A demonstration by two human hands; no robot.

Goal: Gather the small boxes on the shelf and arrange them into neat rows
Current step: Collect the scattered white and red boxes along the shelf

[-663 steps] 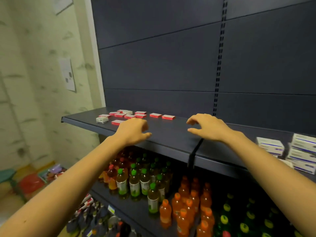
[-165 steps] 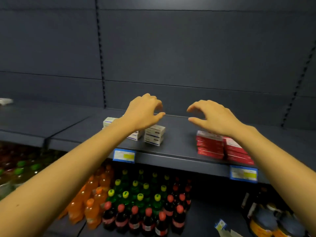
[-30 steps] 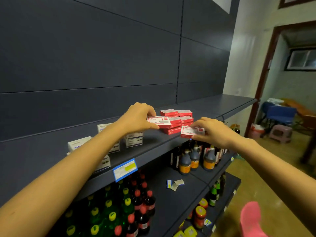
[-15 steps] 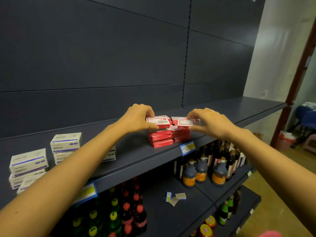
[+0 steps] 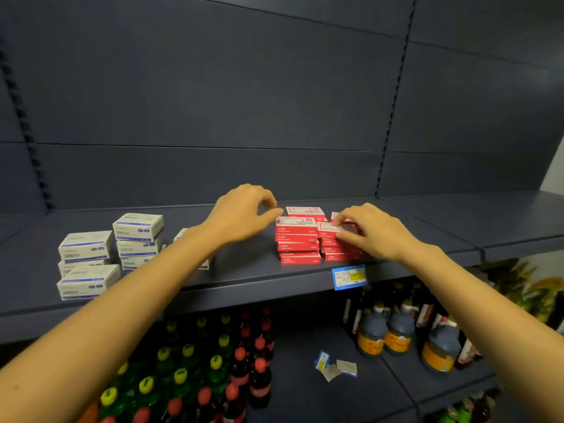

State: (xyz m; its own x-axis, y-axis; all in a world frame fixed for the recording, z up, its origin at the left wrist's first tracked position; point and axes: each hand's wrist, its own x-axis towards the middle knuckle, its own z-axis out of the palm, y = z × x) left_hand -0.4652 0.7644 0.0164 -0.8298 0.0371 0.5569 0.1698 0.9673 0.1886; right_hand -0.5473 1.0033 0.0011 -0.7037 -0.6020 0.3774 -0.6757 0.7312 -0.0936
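Observation:
Small red boxes stand in stacks on the dark shelf (image 5: 244, 279): a left stack (image 5: 297, 245), a right stack (image 5: 338, 254) and another behind (image 5: 305, 211). My left hand (image 5: 244, 213) hovers just left of the left stack, fingers loosely curled, holding nothing, fingertips by the top box's corner. My right hand (image 5: 370, 232) rests on the right stack and pinches its top red box (image 5: 328, 232) between thumb and fingers. White boxes with purple stripes (image 5: 137, 227) sit in low stacks to the left, partly hidden by my left forearm.
A blue and yellow price tag (image 5: 349, 276) hangs on the shelf edge under the red stacks. The shelf below holds soda bottles (image 5: 213, 377), dark sauce jugs (image 5: 396, 334) and loose paper tags (image 5: 335, 366). A dark back panel rises behind the shelf.
My left hand has let go of its red box, which now lies on top of the left stack. My right hand has lowered its box onto the right stack. The view swung left.

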